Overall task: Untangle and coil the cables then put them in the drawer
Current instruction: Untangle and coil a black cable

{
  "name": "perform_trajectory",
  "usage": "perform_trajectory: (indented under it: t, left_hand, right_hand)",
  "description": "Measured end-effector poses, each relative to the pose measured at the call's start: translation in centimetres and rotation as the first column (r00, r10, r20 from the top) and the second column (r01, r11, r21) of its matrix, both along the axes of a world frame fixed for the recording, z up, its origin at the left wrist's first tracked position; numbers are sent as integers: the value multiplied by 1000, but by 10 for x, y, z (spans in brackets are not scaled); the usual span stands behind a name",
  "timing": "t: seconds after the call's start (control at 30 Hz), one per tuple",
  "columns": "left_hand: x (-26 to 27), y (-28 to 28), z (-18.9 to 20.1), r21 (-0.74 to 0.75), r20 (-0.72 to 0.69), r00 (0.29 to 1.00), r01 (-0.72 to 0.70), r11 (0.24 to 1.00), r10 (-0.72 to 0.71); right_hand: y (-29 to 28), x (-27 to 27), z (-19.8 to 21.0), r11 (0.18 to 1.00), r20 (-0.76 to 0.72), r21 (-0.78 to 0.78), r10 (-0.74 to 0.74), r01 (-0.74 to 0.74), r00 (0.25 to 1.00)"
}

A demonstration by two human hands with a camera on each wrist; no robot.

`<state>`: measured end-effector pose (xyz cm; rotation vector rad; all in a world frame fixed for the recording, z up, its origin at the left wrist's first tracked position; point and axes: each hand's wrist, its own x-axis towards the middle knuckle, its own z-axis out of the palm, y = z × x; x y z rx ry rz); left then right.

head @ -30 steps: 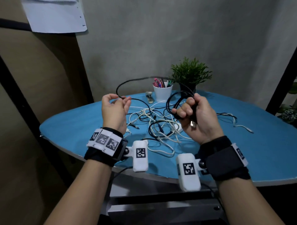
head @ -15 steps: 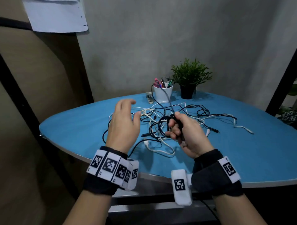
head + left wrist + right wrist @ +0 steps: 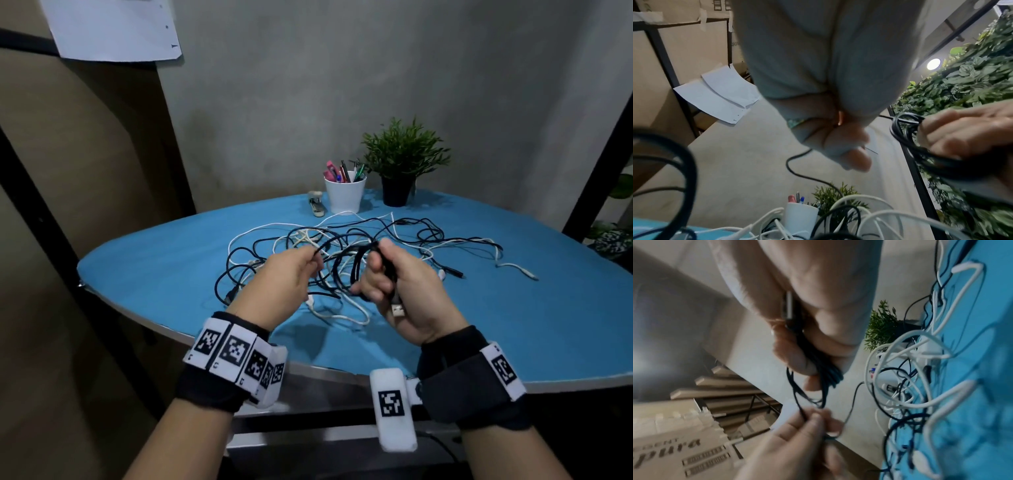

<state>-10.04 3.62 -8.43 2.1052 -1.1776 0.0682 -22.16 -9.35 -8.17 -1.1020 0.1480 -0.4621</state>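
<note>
Over the blue table (image 3: pixel 164 267), the right hand (image 3: pixel 400 287) grips black cable loops (image 3: pixel 356 270) while the left hand (image 3: pixel 281 284) pinches one strand.

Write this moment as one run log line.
right hand: grips black cable coil | left hand: pinches its strand | drawer: unseen

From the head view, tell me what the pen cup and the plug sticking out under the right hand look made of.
Pen cup: smooth, matte white, evenly coloured; plastic or glazed ceramic, the look leaves it open.
Plug: pale, shiny shell, apparently bare metal, on a dark collar that looks like moulded plastic, jutting below the right hand.
</note>
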Motion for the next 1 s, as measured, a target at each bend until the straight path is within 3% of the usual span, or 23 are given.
perform_trajectory:
  t: [0.2,0.3,0.37,0.43,0.53,0.63,0.73,0.8,1.0]
  left_hand:
    - [-17,-8,-15,225,-82,991,123,967,-107]
    - [-22,-5,-14,310,-63,990,137,941,-124]
    - [-22,0,-11,347,-33,990,140,927,-137]
    - [-22,5,-7,350,-18,988,150,925,-153]
    - [-23,11,3,220,29,982,173,960,-184]
    - [-23,13,16,-36,97,973,215,976,-211]
    - [-19,8,26,-137,170,963,235,962,-210]
    - [-16,4,32,-173,194,965,213,962,-178]
    - [0,-3,45,-301,253,967,98,949,-19]
  right_hand:
    - [-2,5,20,948,202,319,-76,7,976]
    - [-9,11,26,939,260,342,-136,40,956]
    - [-17,16,28,955,253,253,-218,153,943]
    - [-22,20,27,953,229,12,-297,303,927]
    - [-23,19,23,797,155,-457,-366,395,918]
    - [-21,16,17,618,90,-726,-350,302,932]
    - [-12,10,15,526,-20,-837,-304,151,952]
    - [-7,8,14,511,-49,-853,-277,104,960]
    - [6,0,12,669,-82,-742,-138,32,987]
